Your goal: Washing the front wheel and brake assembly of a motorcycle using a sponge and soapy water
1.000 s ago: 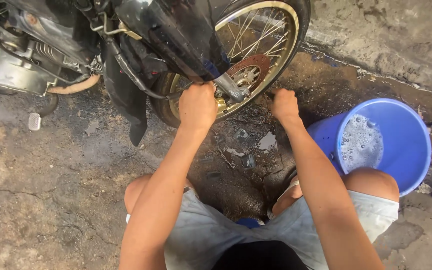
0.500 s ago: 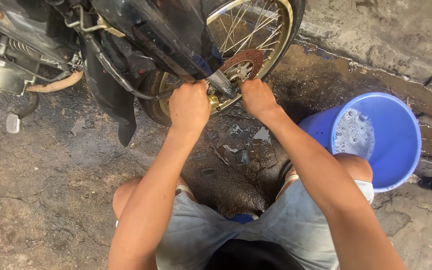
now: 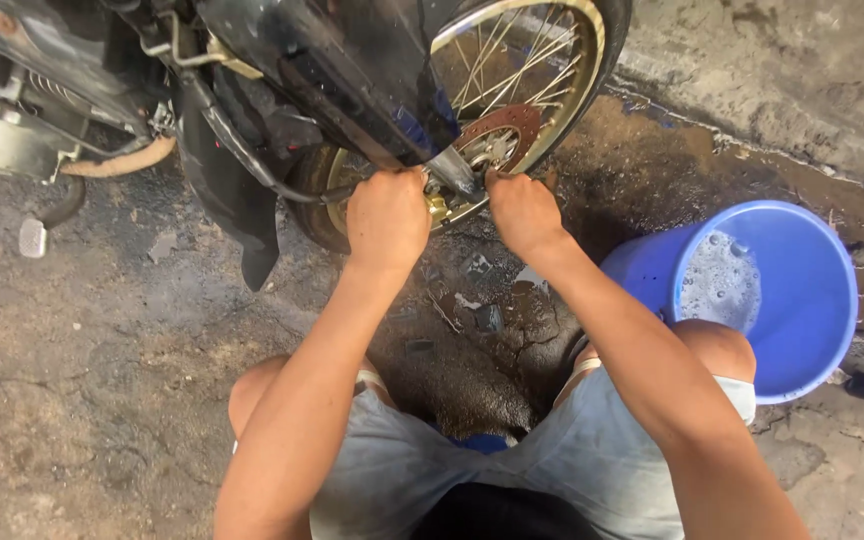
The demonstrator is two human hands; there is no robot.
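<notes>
1. One motorcycle [image 3: 282, 90] stands at the top of the view, with one spoked rear wheel [image 3: 527, 75] showing; one rust-brown sprocket [image 3: 502, 125] sits at the wheel's hub.
2. One blue bucket [image 3: 802, 300] holding foamy water stands to the right, close to the person's right knee and well apart from the wheel.
3. Two hands are in view, both the person's own, reaching forward from bare forearms; the person squats in light grey shorts [image 3: 512, 470].
4. One foot peg [image 3: 32, 238] hangs at the left, below the engine.
5. The floor [image 3: 82, 370] is rough, cracked concrete, dark and wet around the wheel, with a brown puddle running between the wheel and the bucket. A raised concrete step runs along the upper right.
6. The left hand [image 3: 387, 215] is curled into a closed fist just left of the hub, its fingers wrapped round something at the lower end of the black swingarm [image 3: 342, 75]; what it grips cannot be told.
7. The right hand [image 3: 522, 212] is closed, fingertips pressed together at the hub just below the sprocket, touching the metal there.
8. The hub lies between the two hands, directly ahead of the knuckles.
</notes>
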